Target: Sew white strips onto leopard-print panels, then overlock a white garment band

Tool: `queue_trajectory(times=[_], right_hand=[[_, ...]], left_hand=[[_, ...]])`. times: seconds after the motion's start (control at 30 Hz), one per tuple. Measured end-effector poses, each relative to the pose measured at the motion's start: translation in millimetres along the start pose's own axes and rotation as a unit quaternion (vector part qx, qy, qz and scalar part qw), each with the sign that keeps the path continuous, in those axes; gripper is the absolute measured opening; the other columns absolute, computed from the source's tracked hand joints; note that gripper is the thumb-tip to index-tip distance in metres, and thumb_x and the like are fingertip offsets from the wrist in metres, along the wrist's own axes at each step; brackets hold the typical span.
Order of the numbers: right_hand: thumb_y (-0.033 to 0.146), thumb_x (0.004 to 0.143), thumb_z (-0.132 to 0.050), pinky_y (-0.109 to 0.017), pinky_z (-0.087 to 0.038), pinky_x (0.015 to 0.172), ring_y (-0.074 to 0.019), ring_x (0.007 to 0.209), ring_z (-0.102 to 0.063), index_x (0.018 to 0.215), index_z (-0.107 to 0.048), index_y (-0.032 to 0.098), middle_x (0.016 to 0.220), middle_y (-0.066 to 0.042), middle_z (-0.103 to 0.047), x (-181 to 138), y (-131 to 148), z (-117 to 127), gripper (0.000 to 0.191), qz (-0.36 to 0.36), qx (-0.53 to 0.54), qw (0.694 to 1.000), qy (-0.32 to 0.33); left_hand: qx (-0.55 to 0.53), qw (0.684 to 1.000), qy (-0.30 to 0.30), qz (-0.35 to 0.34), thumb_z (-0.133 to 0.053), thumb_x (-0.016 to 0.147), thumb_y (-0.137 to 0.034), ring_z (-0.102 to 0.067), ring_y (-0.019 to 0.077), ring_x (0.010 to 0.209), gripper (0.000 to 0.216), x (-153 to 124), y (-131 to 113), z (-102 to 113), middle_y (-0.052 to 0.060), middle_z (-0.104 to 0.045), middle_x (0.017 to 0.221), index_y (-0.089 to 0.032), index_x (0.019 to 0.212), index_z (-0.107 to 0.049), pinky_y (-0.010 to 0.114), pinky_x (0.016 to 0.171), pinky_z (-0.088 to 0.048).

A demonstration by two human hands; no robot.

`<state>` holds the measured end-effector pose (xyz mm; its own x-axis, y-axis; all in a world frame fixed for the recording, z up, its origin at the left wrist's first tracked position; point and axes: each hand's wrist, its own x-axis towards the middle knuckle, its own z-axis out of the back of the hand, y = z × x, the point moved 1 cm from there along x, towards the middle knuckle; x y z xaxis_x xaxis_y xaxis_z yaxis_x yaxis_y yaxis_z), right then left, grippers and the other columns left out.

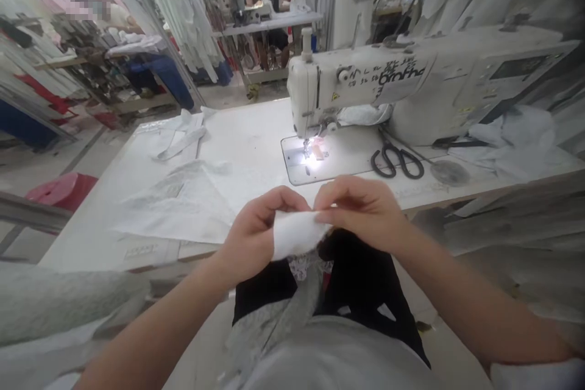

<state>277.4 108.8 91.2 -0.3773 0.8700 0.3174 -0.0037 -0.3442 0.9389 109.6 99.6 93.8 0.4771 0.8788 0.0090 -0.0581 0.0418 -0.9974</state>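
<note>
A small piece of white cloth point(295, 233) is pinched between 2 bare hands at the lower centre of the frame, just in front of the sewing table's point(91, 237) near edge. The left hand point(256, 231) is curled, its fingers bent over the cloth's top edge with the thumb behind it; the right hand point(361, 210) is arched from the other side, fingertips pressed on the same edge, so that the 2 hands meet over the fabric. Both forearms are seen running in from the bottom corners, bare to the elbow.

The cloth appears soft and matte, folded into a rough rectangle, held above a lap covered in dark and grey fabric. Flat, pale, thin cut fabric pieces point(178, 201) are laid on the white tabletop at centre left. A cream-coloured industrial sewing machine point(365, 82) is set at the upper right, its needle area lit by a small lamp over a smooth plate. Black-handled scissors point(397, 160) are laid just right of that plate. Crumpled white fabric point(516, 140) is heaped at the far right, and white garments are hung across the top of the frame.
</note>
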Motion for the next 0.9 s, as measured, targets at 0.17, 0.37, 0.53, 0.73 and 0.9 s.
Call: queue_trajectory(times=[0.17,0.37,0.53,0.73,0.9], right_hand=[[0.032,0.064,-0.071,-0.022,-0.042,0.052,-0.0091,0.056,-0.049,0.068,-0.048,0.019,0.062,0.006,-0.049,11,-15,-9,0.027,-0.104,0.183,0.963,0.167],[0.026,0.077,-0.058,-0.023,-0.044,0.058,-0.0100,0.061,-0.052,0.081,-0.055,0.017,0.072,0.002,-0.056,-21,-24,-40,0.010,-0.134,0.004,0.991,0.018],[0.022,0.082,-0.044,-0.028,-0.046,0.075,-0.0132,0.079,-0.056,0.077,-0.054,0.017,0.078,0.001,-0.057,-37,-35,-76,0.013,-0.166,0.100,0.981,-0.019],[0.021,0.077,-0.055,-0.026,-0.044,0.072,-0.0135,0.078,-0.054,0.083,-0.053,0.017,0.080,0.000,-0.056,-41,-38,-91,0.007,-0.156,0.079,0.984,-0.035],[0.030,0.086,-0.045,-0.020,-0.035,0.054,-0.0095,0.058,-0.040,0.075,-0.047,0.019,0.063,0.005,-0.042,-49,-40,-88,0.016,-0.137,0.039,0.984,-0.107]], left_hand=[[-0.131,0.990,-0.001,0.057,-0.062,0.072,-0.033,-0.048,0.0078,0.047,0.021,-22,2,-7,-0.002,-0.055,0.069,-0.021,0.088,-0.056,0.019,0.042,-0.037],[0.243,0.929,-0.280,0.013,-0.052,0.066,-0.010,-0.051,0.0100,0.062,0.021,-33,24,11,-0.002,-0.060,0.075,-0.019,0.084,-0.060,0.020,0.056,-0.039],[0.388,0.867,-0.309,-0.040,-0.051,0.064,-0.006,-0.048,0.0093,0.059,0.025,-36,36,-1,-0.003,-0.059,0.071,-0.018,0.084,-0.059,0.020,0.059,-0.037],[0.332,0.880,-0.339,-0.025,-0.051,0.063,-0.009,-0.047,0.0089,0.057,0.020,-44,45,-4,-0.004,-0.057,0.065,-0.018,0.080,-0.057,0.020,0.054,-0.036],[0.051,0.961,-0.253,0.099,-0.064,0.064,-0.024,-0.048,0.0089,0.053,0.015,-55,57,0,-0.003,-0.056,0.063,-0.018,0.077,-0.060,0.021,0.051,-0.038]])
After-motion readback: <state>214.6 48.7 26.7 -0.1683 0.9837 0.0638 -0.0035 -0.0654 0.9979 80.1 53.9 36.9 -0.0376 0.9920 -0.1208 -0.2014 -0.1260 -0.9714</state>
